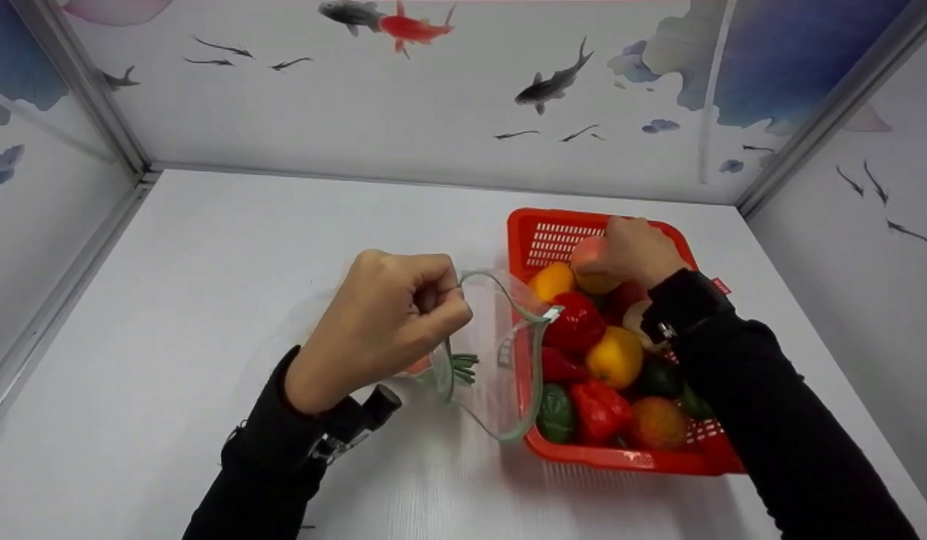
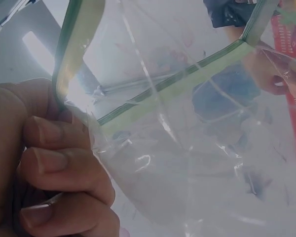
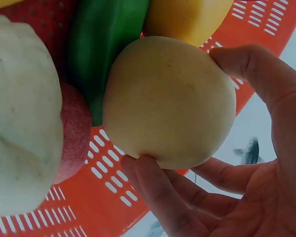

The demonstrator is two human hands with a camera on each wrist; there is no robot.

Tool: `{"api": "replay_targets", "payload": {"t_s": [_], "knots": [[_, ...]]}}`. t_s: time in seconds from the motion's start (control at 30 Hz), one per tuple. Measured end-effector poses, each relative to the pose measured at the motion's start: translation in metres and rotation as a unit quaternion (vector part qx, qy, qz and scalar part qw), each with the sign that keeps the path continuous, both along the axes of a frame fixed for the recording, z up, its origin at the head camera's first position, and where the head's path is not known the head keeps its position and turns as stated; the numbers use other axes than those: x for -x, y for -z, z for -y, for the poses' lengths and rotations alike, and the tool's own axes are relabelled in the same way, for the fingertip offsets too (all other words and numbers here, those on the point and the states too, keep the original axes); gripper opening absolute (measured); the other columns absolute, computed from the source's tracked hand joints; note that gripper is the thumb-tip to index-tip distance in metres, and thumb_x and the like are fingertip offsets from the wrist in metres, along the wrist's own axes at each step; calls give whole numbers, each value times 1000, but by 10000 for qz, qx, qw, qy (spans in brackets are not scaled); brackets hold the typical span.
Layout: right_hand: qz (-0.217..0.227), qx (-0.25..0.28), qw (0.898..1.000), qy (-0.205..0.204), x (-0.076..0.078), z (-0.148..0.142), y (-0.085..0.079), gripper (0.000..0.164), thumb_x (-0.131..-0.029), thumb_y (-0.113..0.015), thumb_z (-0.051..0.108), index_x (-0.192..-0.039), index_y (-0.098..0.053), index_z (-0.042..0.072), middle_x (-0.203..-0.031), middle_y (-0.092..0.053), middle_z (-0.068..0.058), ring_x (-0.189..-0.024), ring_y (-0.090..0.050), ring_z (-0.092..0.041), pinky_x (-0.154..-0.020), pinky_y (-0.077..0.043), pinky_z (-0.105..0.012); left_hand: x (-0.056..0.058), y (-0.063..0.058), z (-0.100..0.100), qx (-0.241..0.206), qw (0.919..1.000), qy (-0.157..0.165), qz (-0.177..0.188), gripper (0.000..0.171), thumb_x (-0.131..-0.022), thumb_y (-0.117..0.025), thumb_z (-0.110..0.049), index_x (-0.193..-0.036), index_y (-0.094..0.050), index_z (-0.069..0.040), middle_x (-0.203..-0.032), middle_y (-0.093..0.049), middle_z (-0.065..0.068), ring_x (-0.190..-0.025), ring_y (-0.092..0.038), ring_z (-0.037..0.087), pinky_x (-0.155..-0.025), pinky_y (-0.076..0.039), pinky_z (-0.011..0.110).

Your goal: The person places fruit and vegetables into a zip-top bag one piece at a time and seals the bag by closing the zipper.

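My left hand (image 1: 385,322) grips the green-edged rim of a clear zip bag (image 1: 490,405), its mouth spread wide beside the basket. Partly behind that hand, an orange thing with green stalks (image 1: 464,367) shows in the bag, looking like a carrot. Over the far part of a red plastic basket (image 1: 636,459), my right hand (image 1: 643,251) holds a round peach (image 3: 170,103) between thumb and fingers. The peach looks pale yellow in the right wrist view and pinkish on top in the head view.
The basket holds a red pepper (image 1: 576,324), a yellow pepper (image 1: 616,358), a green pepper (image 1: 556,412), an orange (image 1: 658,424) and other produce. It stands on a white table (image 1: 231,247), walled by printed panels (image 1: 448,112) at the back and sides.
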State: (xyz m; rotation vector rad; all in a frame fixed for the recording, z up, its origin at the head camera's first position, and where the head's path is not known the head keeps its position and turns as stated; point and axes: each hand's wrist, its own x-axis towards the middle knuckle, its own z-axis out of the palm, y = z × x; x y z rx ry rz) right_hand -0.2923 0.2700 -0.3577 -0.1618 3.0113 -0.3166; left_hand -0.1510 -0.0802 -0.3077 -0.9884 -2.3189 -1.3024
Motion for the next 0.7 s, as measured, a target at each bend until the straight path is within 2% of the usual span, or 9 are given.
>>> {"api": "replay_targets", "payload": {"t_s": [0.17,0.3,0.43,0.57,0.7], "knots": [[-85,216,9997,-124,-4,-8,-2,48,-86,-76,46,-94,-61,1,-77,-55,-10,-74,-58,-31,-65,-43,-38,0,0,0,-25,10000,3,-59,24,-87,-58,-2,-65,-55,-11,-57,-44,-6,-52,-38,5,-51,-26,21],[-91,443,9988,-167,-10,-13,-8,55,-87,-77,42,-111,-64,-5,-82,-59,-12,-81,-61,-32,-71,-47,-39,0,-1,0,-72,10000,-17,-9,23,-85,-58,-1,-64,-54,-11,-57,-43,-7,-52,-37,5,-52,-25,20],[16,774,9968,-176,-17,-20,-15,67,-91,-78,44,-130,-60,-8,-95,-64,-17,-87,-60,-32,-78,-47,-40,0,0,1,-93,9999,-37,79,23,-84,-57,-1,-64,-55,-11,-57,-45,-7,-52,-37,5,-51,-26,20],[46,1019,9947,-136,-23,-27,-21,72,-94,-77,49,-135,-59,-7,-108,-66,-23,-94,-61,-33,-81,-46,-39,0,0,1,-95,9999,-41,81,23,-84,-57,-1,-64,-55,-11,-57,-46,-7,-52,-38,5,-51,-27,20],[92,1223,9924,-65,-29,-33,-28,80,-94,-76,54,-143,-56,-6,-127,-68,-30,-110,-64,-40,-93,-50,-47,1,0,1,-95,9999,-41,38,23,-85,-56,-1,-64,-55,-12,-57,-45,-7,-52,-38,5,-51,-26,20]]}}
